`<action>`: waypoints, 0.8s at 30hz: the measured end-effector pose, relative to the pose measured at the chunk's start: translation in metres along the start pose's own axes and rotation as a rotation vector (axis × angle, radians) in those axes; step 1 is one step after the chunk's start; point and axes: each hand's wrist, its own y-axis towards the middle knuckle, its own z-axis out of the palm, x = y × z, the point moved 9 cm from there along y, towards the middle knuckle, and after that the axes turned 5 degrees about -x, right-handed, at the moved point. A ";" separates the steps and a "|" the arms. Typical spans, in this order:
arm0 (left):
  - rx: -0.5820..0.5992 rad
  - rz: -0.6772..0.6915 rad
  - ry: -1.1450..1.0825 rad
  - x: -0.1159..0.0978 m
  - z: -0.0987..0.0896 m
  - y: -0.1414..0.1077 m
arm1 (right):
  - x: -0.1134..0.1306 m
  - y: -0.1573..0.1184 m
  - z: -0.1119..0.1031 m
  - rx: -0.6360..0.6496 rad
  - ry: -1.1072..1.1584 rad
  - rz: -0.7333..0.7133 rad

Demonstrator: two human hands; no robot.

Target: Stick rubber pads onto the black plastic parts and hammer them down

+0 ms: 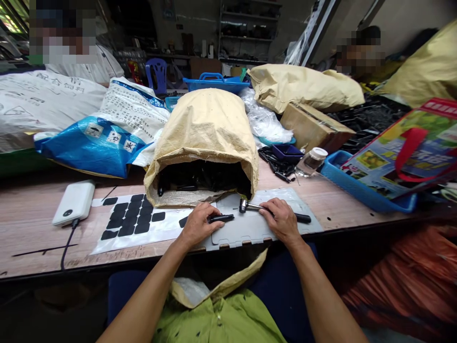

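My left hand (200,225) is closed on a black tube-like piece (223,218), which points right over a grey board (244,232) at the table's front edge. In my right hand (281,220) is a small hammer (254,206). Its metal head lies to the left, near the tip of the black piece but apart from it, and its black handle sticks out to the right. Just behind both hands, an open tan sack (209,126) lies with its mouth toward me, with black pieces (189,181) inside. A white sheet with black rounded patches (130,216) lies left of my left hand.
A white power bank (74,202) with a cable sits at left. Blue-white sacks (103,131) stand behind it. To the right are a clear jar (311,162), a blue basket (364,188) with a colourful box, and a cardboard box (314,126). Two people are in the background.
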 end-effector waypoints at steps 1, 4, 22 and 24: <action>-0.005 -0.008 0.000 0.000 0.000 0.000 | 0.004 0.001 -0.004 -0.010 0.017 -0.004; -0.006 -0.017 0.001 0.001 0.000 0.000 | 0.024 0.002 -0.021 -0.081 0.116 0.017; 0.001 -0.032 -0.006 0.002 0.001 0.002 | 0.097 -0.010 -0.008 0.070 0.166 -0.011; -0.007 -0.036 -0.024 0.003 0.001 0.002 | 0.093 -0.009 -0.014 0.035 0.215 0.019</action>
